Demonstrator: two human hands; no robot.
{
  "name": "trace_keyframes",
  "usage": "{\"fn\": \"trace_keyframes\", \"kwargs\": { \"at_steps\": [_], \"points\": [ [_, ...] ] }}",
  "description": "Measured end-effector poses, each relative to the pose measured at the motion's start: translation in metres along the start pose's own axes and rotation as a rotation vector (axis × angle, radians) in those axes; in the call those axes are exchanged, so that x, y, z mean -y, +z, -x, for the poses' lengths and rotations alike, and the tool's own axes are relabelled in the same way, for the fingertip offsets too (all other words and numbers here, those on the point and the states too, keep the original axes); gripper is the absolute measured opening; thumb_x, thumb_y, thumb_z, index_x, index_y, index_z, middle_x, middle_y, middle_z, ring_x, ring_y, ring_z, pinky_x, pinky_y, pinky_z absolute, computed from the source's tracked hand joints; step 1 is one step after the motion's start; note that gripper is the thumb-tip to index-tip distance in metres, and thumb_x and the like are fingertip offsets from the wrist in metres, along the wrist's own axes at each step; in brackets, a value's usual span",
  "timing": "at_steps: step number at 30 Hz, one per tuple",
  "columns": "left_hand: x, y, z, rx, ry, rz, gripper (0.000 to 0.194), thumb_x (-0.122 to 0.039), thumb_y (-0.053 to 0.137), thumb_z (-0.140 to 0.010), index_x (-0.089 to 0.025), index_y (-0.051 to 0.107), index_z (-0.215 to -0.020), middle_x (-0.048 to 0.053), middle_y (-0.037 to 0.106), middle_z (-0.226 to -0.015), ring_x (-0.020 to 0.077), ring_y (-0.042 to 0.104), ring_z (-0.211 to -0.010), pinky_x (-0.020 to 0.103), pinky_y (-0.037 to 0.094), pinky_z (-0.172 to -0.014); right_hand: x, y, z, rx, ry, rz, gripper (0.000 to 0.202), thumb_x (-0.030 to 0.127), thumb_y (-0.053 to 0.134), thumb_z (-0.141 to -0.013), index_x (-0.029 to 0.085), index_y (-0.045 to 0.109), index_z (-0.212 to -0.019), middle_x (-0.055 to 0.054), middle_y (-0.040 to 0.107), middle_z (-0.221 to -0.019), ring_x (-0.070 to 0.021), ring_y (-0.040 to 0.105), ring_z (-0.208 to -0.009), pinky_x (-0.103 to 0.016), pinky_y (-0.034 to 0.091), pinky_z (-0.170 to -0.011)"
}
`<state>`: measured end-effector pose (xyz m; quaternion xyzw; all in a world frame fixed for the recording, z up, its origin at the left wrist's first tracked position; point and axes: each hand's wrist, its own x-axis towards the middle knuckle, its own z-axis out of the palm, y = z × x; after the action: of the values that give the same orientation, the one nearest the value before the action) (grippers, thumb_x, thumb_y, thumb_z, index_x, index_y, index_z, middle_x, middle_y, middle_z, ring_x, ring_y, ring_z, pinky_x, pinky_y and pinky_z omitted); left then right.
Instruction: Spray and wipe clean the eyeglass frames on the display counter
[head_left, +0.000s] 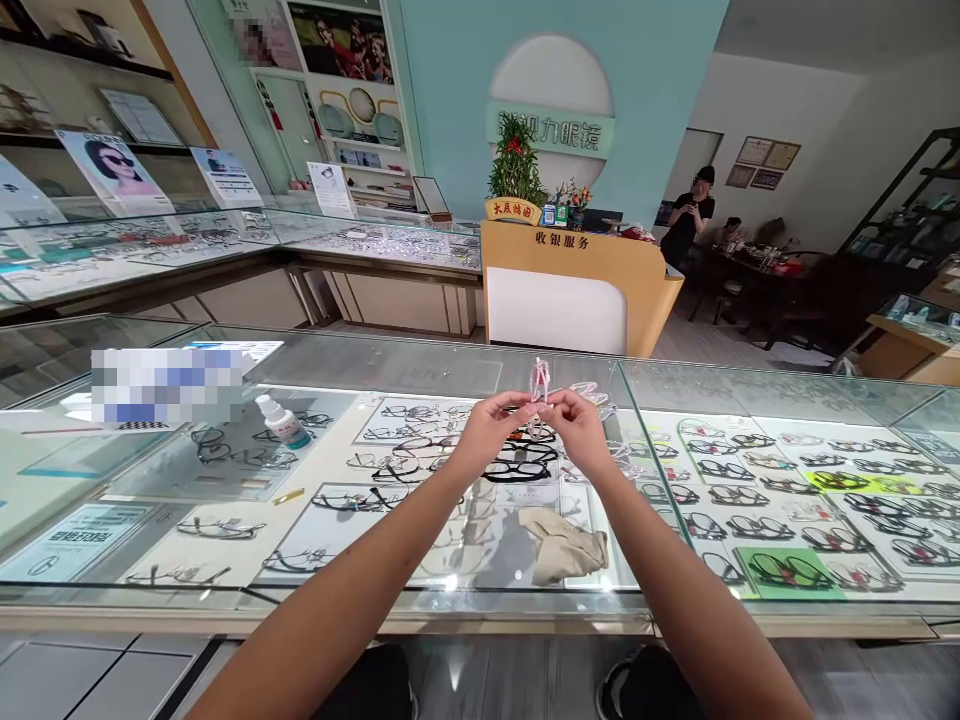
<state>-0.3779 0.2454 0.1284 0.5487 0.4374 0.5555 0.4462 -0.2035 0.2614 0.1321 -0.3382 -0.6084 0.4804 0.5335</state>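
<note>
Pink glasses (pixel 540 380) held up over the counter (pixel 517 611).
They rise just beyond your left hand (pixel 489 428) and right hand (pixel 578 426), each nearly closed in a pinch on them, neither nearer; their long axis looks upright. Count one held pair, two hands, one cloth (pixel 566 548) on the near side, one spray bottle (pixel 283 424) to the left.

"收银服务" on the desk (pixel 517 253), "大展鸿图" on the planter (pixel 514 210), "视力眼镜" on the wall sign (pixel 551 130) — first character obscured
</note>
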Motion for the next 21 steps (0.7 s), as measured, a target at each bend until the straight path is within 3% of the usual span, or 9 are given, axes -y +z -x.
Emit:
{"fn": "trace_keyframes", "kwargs": {
  "at_steps": [6, 14, 18, 21],
  "points": [
    [0.001, -0.002, -0.002, 0.033, 0.011, 0.049, 0.046, -0.061, 0.086, -0.074, -0.022, 0.080, -0.098, 0.007, 0.080, -0.109, 0.0252, 0.070, -0.105, 0.040, 0.053, -0.097, 0.001, -0.002, -0.001, 0.033, 0.037, -0.025, 0.049, 0.064, 0.086, -0.072, 0.023, 0.061, -0.079, 0.011, 0.034, -0.053, -0.0092, 0.022, -0.055, -0.027, 0.020, -0.056],
    [-0.002, -0.005, -0.006, 0.025, 0.047, 0.022, 0.044, -0.061, 0.081, -0.080, -0.023, 0.080, -0.101, 0.007, 0.081, -0.112, 0.0272, 0.071, -0.111, 0.042, 0.051, -0.104, 0.009, -0.009, -0.003, 0.049, 0.046, 0.056, 0.048, 0.068, 0.080, -0.077, 0.022, 0.067, -0.081, 0.010, 0.034, -0.054, -0.0094, 0.025, -0.053, -0.027, 0.022, -0.055],
    [0.000, -0.009, -0.008, 0.010, 0.082, -0.026, 0.041, -0.059, 0.077, -0.085, -0.023, 0.079, -0.104, 0.007, 0.081, -0.113, 0.0265, 0.071, -0.111, 0.041, 0.050, -0.106, 0.010, -0.019, -0.003, -0.012, 0.034, 0.130, 0.047, 0.068, 0.075, -0.081, 0.022, 0.067, -0.087, 0.007, 0.049, -0.053, -0.0119, 0.040, -0.050, -0.027, 0.029, -0.052],
    [0.001, -0.013, -0.010, -0.020, 0.132, -0.165, 0.039, -0.059, 0.073, -0.090, -0.024, 0.079, -0.105, 0.007, 0.081, -0.115, 0.0263, 0.071, -0.109, 0.041, 0.049, -0.104, 0.012, -0.028, -0.002, -0.150, -0.012, 0.317, 0.041, 0.064, 0.067, -0.091, 0.023, 0.069, -0.097, 0.002, 0.068, -0.062, -0.0150, 0.051, -0.052, -0.028, 0.038, -0.053]
  ]
}}
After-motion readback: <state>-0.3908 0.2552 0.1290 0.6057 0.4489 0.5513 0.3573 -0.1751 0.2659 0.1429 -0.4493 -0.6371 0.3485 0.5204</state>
